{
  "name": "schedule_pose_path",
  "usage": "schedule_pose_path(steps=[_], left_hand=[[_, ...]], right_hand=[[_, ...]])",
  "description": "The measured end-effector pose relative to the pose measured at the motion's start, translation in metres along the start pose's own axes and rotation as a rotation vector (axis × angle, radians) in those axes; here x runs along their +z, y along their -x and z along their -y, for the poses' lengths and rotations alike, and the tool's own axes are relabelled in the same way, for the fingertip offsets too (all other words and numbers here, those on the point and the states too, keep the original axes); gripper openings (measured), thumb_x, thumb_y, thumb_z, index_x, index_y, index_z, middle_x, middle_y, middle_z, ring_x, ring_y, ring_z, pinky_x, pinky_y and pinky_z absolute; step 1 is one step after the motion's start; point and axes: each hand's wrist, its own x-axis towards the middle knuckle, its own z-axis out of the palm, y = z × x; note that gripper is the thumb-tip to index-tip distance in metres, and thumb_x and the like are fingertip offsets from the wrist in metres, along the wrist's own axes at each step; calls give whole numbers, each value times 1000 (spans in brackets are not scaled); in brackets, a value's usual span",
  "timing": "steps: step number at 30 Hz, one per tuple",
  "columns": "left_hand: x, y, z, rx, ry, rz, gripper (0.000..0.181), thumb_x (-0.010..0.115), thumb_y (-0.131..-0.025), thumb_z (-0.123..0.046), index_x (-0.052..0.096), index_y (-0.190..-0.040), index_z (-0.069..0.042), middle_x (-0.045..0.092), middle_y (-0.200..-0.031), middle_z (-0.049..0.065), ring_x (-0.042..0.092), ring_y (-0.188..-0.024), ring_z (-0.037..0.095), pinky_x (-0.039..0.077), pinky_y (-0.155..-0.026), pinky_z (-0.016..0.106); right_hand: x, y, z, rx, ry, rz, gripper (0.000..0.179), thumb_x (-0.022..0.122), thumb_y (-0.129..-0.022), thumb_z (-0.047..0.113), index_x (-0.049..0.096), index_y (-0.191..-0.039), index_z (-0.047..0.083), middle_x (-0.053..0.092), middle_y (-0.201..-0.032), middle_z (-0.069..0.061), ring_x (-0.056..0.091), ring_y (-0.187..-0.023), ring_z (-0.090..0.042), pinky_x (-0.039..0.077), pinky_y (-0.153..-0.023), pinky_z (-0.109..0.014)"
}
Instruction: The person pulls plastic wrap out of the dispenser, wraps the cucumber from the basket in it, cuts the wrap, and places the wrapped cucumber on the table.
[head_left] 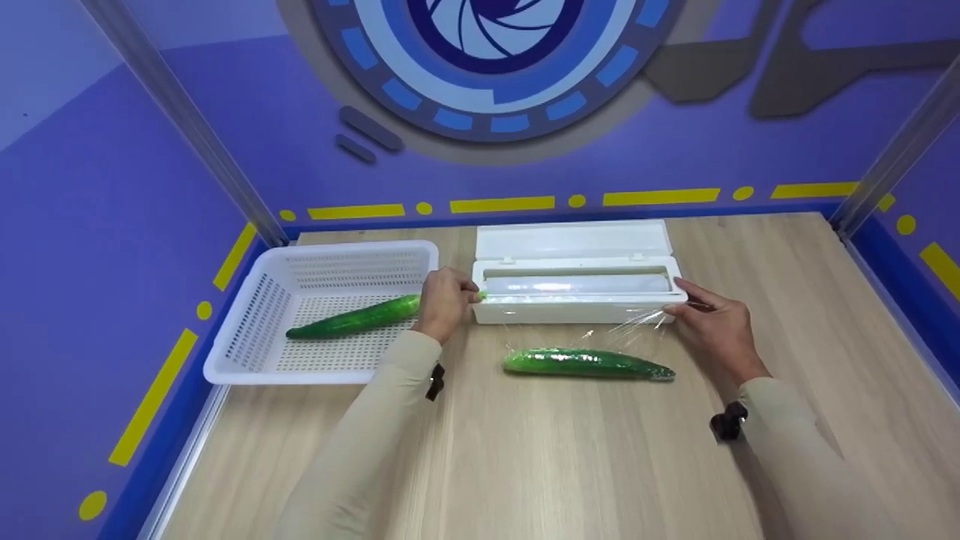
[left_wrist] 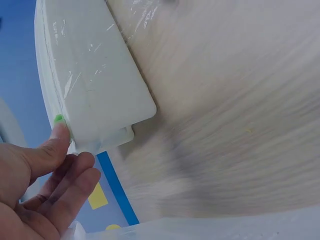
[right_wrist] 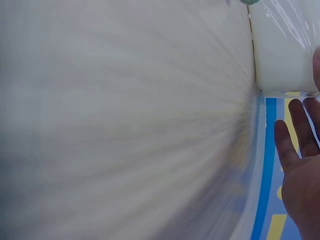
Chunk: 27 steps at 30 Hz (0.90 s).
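A white cling film dispenser [head_left: 577, 313] stands with its lid [head_left: 574, 241] raised, and a film roll [head_left: 574, 283] lies inside. Clear film [head_left: 637, 326] hangs over its front towards a shiny, film-covered cucumber [head_left: 589, 363] on the table. At the dispenser's left end, my left hand [head_left: 442, 304] has its thumb on a small green slide cutter [left_wrist: 59, 118], fingers bent below. My right hand [head_left: 716, 322] grips the right end, thumb in front, where the film bunches into creases. The right wrist view shows only part of this right hand [right_wrist: 305, 175].
Left of the dispenser sits a white perforated basket [head_left: 247, 315] with another cucumber [head_left: 360, 318] in it, partly behind my left hand. Blue printed panels [head_left: 225, 135] enclose the wooden table [head_left: 562, 465] at the back and sides.
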Motion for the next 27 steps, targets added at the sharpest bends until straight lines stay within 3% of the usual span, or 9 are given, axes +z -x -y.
schedule_pose_path(steps=[7, 14, 22, 27], left_hand=[[0, 4, -3, 108, -96, 45, 16, 81, -90, -2, 84, -105, -8, 75, -103, 8, 70, -102, 27, 55, -90, 41], [7, 6, -8, 175, -164, 104, 17, 89, -88, -15, 84, -104, -13, 67, -105, 6, 67, -98, 25, 54, -85, 40], [15, 6, -10, 231, -202, 60, 8, 88, -88, -15, 83, -94, -12, 61, -93, 2, 67, -87, 23, 55, -76, 37], [16, 7, -8, 269, -207, 15, 6, 88, -88, -15, 84, -92, -12, 64, -92, 2, 70, -86, 24, 57, -76, 39]], right_hand=[[1, 1, -1, 2, 8, 5, 49, 88, -90, 20, 73, -136, 9, 71, -130, -18, 68, -101, 5, 52, -84, -11], [4, 2, 0, 19, 9, 3, 51, 87, -92, 22, 71, -139, 10, 70, -133, -16, 67, -103, 3, 51, -85, -11], [2, 5, 7, 57, 50, 29, 54, 86, -93, 27, 69, -142, 13, 73, -127, -20, 65, -101, 0, 51, -82, -10], [0, 6, 12, 32, 63, 57, 54, 84, -95, 25, 67, -144, 12, 67, -137, -18, 63, -104, 0, 51, -82, -10]])
